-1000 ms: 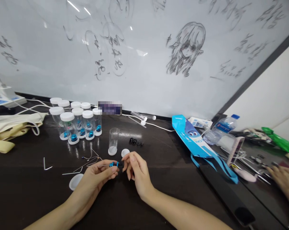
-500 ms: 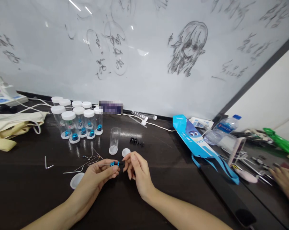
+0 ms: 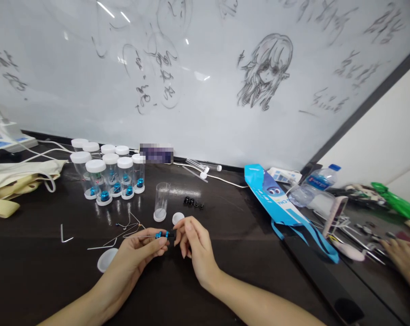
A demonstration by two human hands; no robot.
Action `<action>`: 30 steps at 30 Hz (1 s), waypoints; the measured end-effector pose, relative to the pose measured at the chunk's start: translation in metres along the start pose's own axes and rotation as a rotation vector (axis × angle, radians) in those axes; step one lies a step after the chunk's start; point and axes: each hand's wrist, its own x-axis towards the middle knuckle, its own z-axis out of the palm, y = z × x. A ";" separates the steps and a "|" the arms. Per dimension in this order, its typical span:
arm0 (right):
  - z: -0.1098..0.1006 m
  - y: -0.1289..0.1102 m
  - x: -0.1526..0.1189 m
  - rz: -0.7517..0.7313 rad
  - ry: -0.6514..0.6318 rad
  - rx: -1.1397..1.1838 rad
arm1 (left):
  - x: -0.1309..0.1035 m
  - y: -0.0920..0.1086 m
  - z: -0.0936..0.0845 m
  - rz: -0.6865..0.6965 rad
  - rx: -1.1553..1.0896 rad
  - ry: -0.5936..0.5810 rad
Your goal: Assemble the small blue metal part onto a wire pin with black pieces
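Observation:
Between the thumb and fingers of my left hand (image 3: 142, 246) is a small blue metal part (image 3: 159, 235) with a black end (image 3: 171, 235). A thin silver rod (image 3: 140, 236) runs leftward from it. My right hand (image 3: 196, 246) is at the black end, its fingers loosely curled and apart; whether the fingertips touch it is hard to see. Just behind stand a clear tube (image 3: 162, 197) without a lid and a white cap (image 3: 178, 218). Another white cap (image 3: 106, 260) lies beside my left wrist. Several small black parts (image 3: 193, 202) sit in a row beyond my right hand.
Capped clear tubes (image 3: 105, 181) holding blue parts stand at the back left. Thin wires (image 3: 132, 222) and a hex key (image 3: 64, 237) lie left. At right are a blue bag (image 3: 276, 194), a water bottle (image 3: 318, 181) and another person's hand (image 3: 403, 256). A whiteboard (image 3: 205, 113) rises behind.
The whole view has shifted very slightly. My left hand keeps its hold on the blue part, and my right hand stays by the black end with almost no visible movement.

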 end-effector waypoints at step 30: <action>0.000 0.000 0.001 -0.002 0.000 -0.003 | -0.001 0.001 -0.001 0.013 0.007 -0.008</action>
